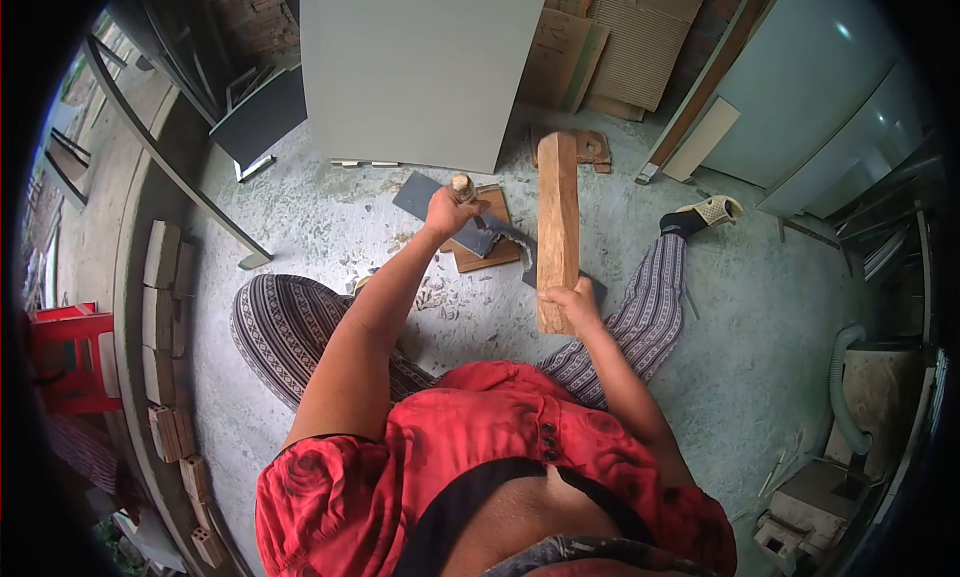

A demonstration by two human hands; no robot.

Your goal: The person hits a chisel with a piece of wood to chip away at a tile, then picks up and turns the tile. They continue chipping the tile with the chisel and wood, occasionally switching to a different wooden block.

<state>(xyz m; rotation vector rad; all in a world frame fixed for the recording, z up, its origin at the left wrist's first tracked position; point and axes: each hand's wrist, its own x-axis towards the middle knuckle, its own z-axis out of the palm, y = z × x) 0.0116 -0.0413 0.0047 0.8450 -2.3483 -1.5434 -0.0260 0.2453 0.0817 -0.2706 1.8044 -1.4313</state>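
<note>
Red blouse [480, 417] w/ darker rose-like print fills the bottom of the view, nearest the cam; black trim, dark buttons down the front. Writing: dark marks on the cardboard [560, 52] at the back, too small to read; no brand legible. Wooden block [558, 217], long & squared, is held up over the floor [760, 307], its far end raised. Its wood is light brown, surface rough w/ uneven edges & grain lines. R hand [572, 305] is closed round its near end, thumb across the face. L hand [455, 215] is wrapped tight round a handle [462, 185], pale & round at the top, w/ a dark part below; tool type can't be told. Under L hand: dark flat piece [420, 197], smooth, grey-blue, w/ a ragged, chipped-looking edge, lying partly over a brown wooden board [495, 205]. Small chips [440, 295] are scattered on the floor nearby, btwn the legs in patterned trousers [645, 297]. Floor's mottled grey, worn. Behind: large plain pale panel [415, 72], flat & matte, plus ridged cardboard. Red plastic stool [75, 352] stands far L, near stacked bricks [158, 317].
</note>
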